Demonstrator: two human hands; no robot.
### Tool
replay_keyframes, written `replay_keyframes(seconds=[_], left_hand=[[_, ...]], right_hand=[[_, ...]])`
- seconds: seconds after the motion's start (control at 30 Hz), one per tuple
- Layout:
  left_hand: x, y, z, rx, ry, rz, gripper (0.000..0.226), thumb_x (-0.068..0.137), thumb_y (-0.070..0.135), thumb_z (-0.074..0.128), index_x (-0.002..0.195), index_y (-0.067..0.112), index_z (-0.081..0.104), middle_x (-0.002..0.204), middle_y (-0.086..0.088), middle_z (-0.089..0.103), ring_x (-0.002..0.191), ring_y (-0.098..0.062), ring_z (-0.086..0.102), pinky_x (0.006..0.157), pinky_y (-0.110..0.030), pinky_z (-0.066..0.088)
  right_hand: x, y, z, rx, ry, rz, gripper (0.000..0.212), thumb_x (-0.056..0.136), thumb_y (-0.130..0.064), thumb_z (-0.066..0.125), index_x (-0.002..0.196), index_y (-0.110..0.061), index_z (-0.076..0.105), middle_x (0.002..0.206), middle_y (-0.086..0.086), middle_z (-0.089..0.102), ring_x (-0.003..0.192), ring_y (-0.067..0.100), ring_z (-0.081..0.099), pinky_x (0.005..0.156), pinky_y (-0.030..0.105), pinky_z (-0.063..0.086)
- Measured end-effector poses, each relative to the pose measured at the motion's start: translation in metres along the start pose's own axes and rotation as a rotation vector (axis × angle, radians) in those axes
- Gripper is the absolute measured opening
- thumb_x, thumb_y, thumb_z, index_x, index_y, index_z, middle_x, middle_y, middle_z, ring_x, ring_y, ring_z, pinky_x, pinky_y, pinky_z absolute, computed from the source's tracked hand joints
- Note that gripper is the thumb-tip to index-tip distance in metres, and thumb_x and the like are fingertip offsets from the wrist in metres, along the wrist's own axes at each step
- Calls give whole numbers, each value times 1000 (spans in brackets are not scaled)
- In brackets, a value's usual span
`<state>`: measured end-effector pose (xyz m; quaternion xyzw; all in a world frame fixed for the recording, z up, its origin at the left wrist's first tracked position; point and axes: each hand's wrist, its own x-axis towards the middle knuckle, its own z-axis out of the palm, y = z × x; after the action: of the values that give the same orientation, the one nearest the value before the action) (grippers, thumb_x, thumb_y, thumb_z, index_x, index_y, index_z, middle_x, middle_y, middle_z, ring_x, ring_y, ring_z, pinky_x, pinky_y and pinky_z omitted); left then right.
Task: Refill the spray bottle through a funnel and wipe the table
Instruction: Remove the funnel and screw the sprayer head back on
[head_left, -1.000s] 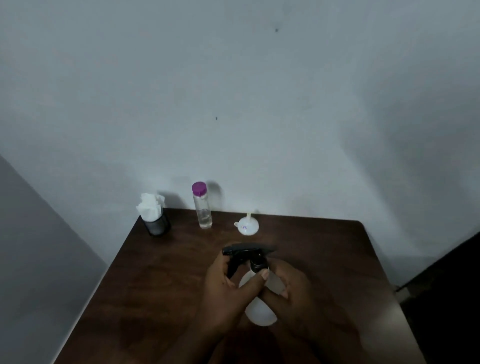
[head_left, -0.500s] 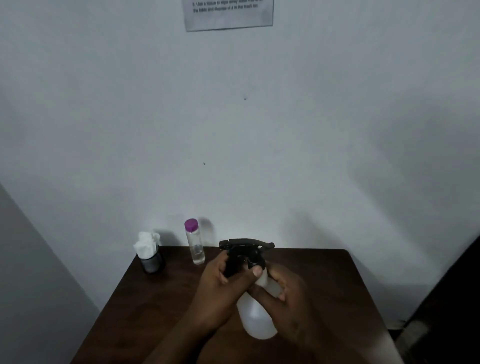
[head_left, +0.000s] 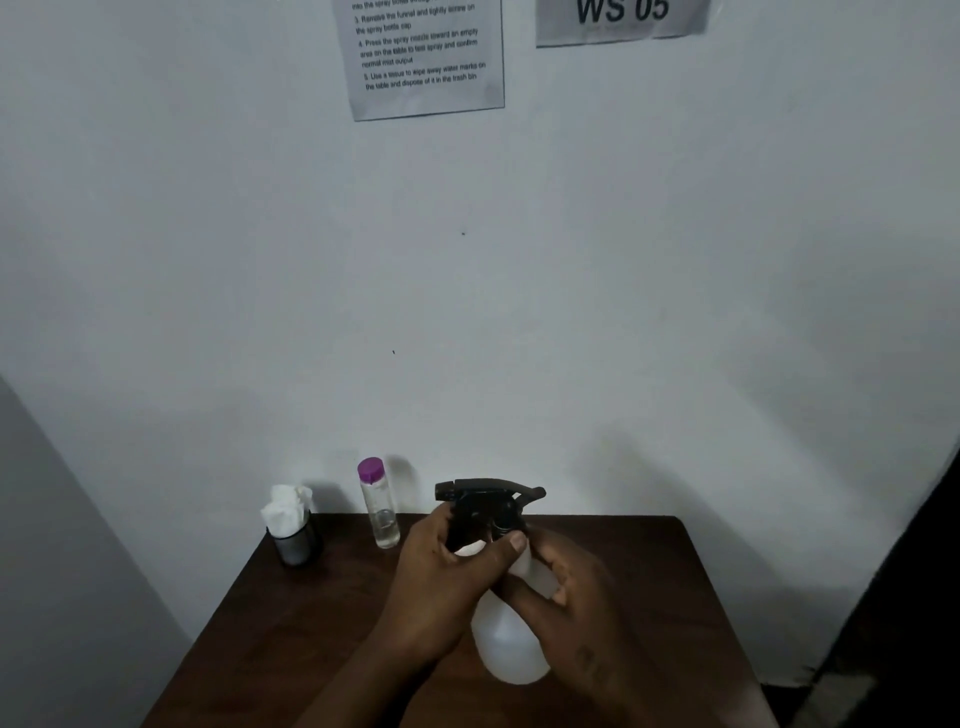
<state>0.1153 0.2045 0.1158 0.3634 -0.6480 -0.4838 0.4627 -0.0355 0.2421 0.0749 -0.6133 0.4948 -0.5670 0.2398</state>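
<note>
A: Hands?
B: Together. Left hand (head_left: 441, 577) curls round the neck under the black sprayer head (head_left: 488, 501). Right hand (head_left: 571, 597) grips the white spray bottle (head_left: 511, 644) at its shoulder.
A: Bottle location?
B: Between both hands, roughly upright over the table (head_left: 311, 613). Can't tell if it touches.
A: Other items?
B: Beyond the left hand, a purple-capped bottle (head_left: 382, 512). Further left, a tissue holder (head_left: 293, 535).

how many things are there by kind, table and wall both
bottles: 2 (spray bottle, clear bottle with purple cap)
tissue holder with tissues: 1
printed sheets on the wall: 2 (instruction sheet, WS 05 sign)
total: 5
</note>
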Motion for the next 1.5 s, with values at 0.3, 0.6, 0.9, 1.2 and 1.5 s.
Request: replay_keyframes(seconds=[0.3,0.6,0.9,1.2,1.5], left_hand=[[-5,14,18,9,86,52,37,73,33,91,107,26,77,105,-2,81,104,-21,76,97,-51,59],[-10,30,20,38,27,67,37,75,36,91,108,35,74,109,2,80,107,-16,75,97,-43,59],[-9,38,13,1,-17,73,26,82,20,83,107,25,79,106,-4,81,101,-29,76,94,-47,62],[-6,43,14,-13,57,95,34,79,20,91,109,23,76,102,-4,80,97,-29,76,88,-54,62],[-4,46,5,-10,-1,103,35,80,22,90,112,28,75,108,-1,79,96,-31,75,85,-43,64]], right_hand=[[-4,4,-12,-40,16,0,27,87,-57,65,112,-47,66,107,-23,72,100,0,69,77,21,59],[-5,-9,-19,-75,59,-29,23,87,-62,62,109,-59,63,103,-35,68,97,-8,66,74,8,52],[-5,-18,-23,13,-16,11,31,88,-59,65,114,-41,68,106,-19,74,100,3,70,80,36,62],[-2,-27,-17,-60,21,-13,30,86,-64,63,113,-51,66,108,-29,71,103,-5,67,77,16,57],[2,-30,-15,-21,7,16,34,86,-65,63,114,-46,68,108,-25,72,103,-3,67,79,27,59]])
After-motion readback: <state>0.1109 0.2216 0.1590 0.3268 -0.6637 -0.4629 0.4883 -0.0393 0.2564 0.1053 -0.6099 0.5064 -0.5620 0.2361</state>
